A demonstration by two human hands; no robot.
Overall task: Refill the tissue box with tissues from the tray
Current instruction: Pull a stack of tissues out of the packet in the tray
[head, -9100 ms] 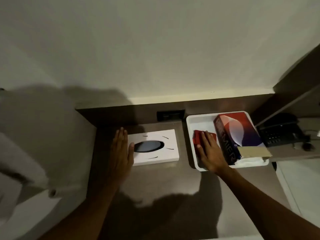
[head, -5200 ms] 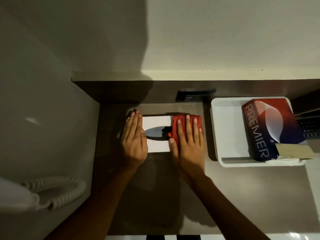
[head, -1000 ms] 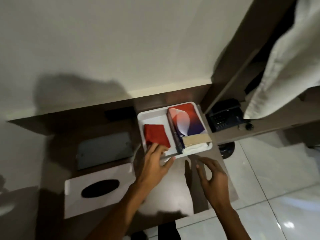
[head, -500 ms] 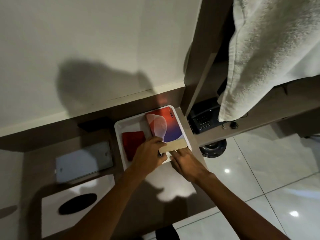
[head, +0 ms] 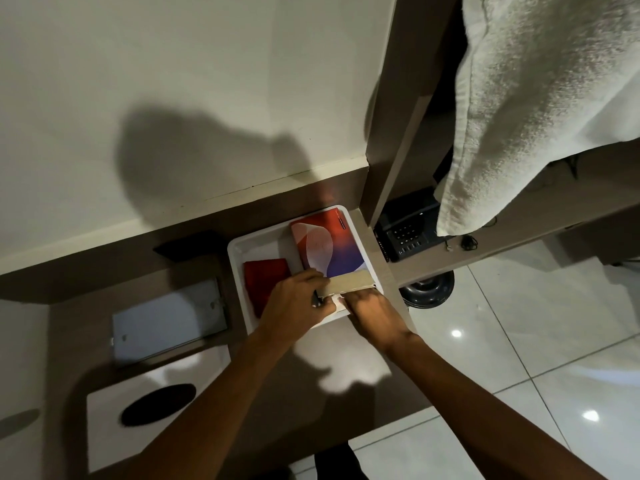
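- Since half a second ago, the left hand is curled on the tissue pack flap in the tray.
- White tissues are pinched by the right hand; extraction seems begun.
- The tissue box cover is left aside, unfilled.

One head-worn camera looks steeply down from above and behind both hands, fairly near the bench, with the wall beyond them.

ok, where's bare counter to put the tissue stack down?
Bare counter lies below the white tray, right of the white lid. The tray is crowded: red pack, tissue carton, left hand and right hand.
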